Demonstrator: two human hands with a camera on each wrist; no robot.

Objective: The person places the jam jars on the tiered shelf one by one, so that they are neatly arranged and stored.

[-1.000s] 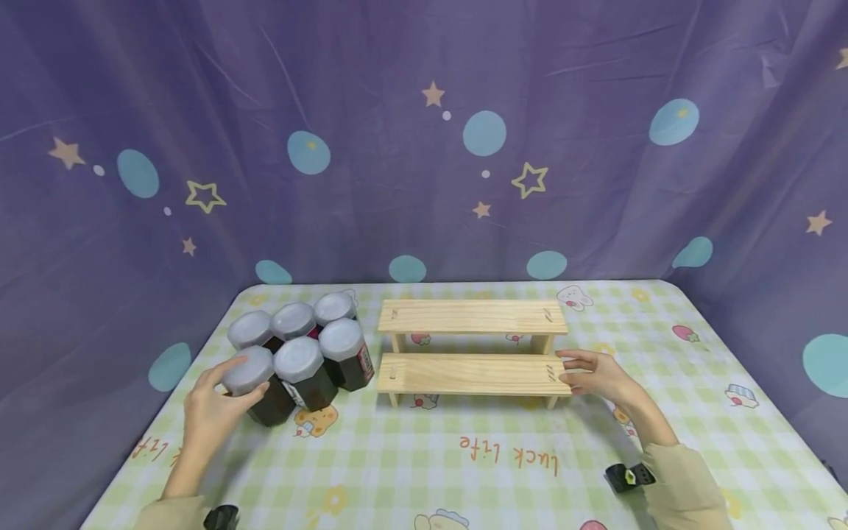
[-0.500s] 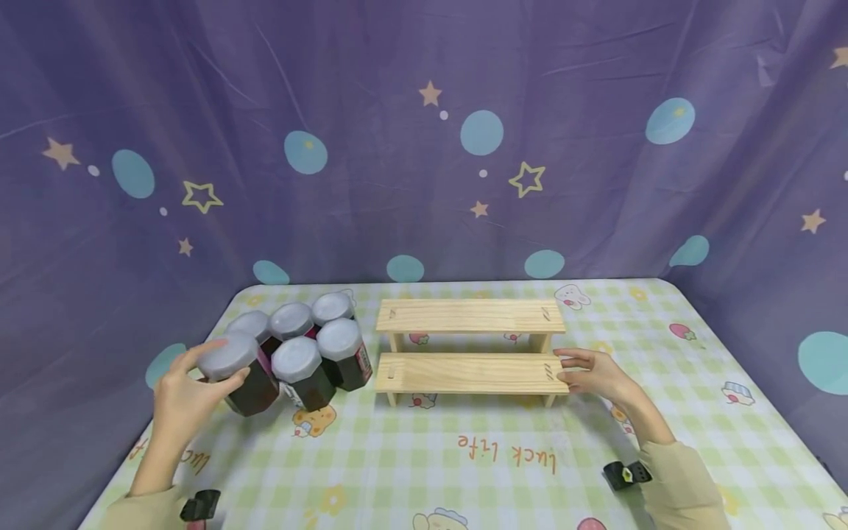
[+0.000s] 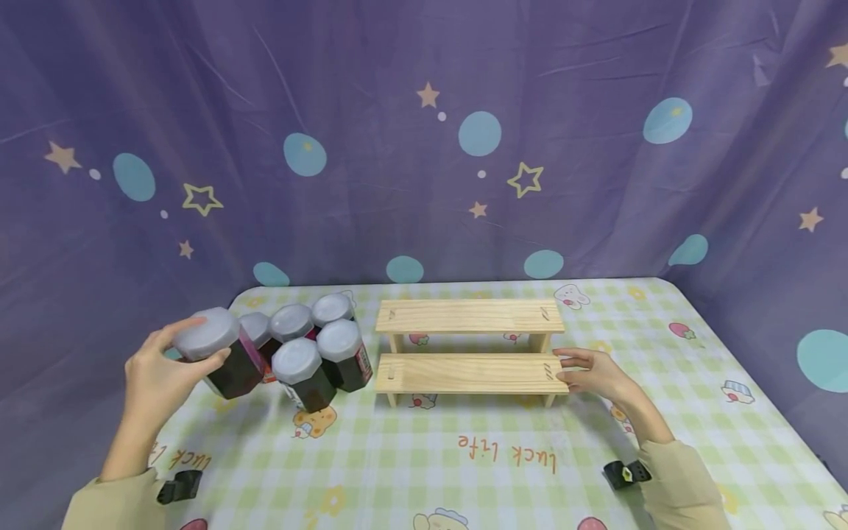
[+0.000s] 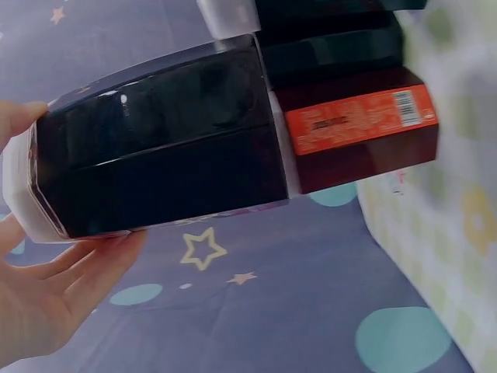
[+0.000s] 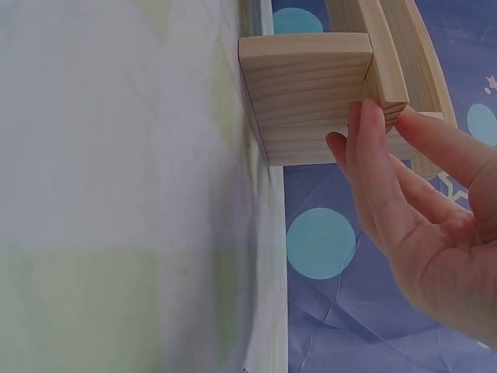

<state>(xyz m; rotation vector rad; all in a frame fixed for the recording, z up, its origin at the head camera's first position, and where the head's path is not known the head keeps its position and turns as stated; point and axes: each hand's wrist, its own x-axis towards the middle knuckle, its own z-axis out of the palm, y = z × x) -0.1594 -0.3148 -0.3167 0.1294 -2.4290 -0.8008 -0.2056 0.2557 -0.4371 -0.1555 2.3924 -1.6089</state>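
Note:
My left hand (image 3: 155, 379) grips a dark, many-sided jar (image 3: 237, 372) by its pale lid, thumb on one side and fingers on the other. In the left wrist view this jar (image 4: 163, 148) is raised and tilted, overlapping a jar with an orange barcode label (image 4: 361, 120). Several similar lidded jars (image 3: 306, 379) stand grouped to its right. A two-step wooden rack (image 3: 470, 373) stands mid-table. At the right end of its lower step, my right hand (image 3: 596, 375) pinches the board, with thumb and fingers (image 5: 373, 148) on opposite faces in the right wrist view.
A green-and-white checked cloth (image 3: 397, 478) with cartoon prints and lettering covers the table. Behind and on both sides hangs a purple curtain (image 3: 371, 221) with stars and blue ovals. Each wrist wears a black strap device (image 3: 626, 475).
My left hand has lifted the front-left jar off the table and carried it left and up, apart from the group. The right hand stays on the rack.

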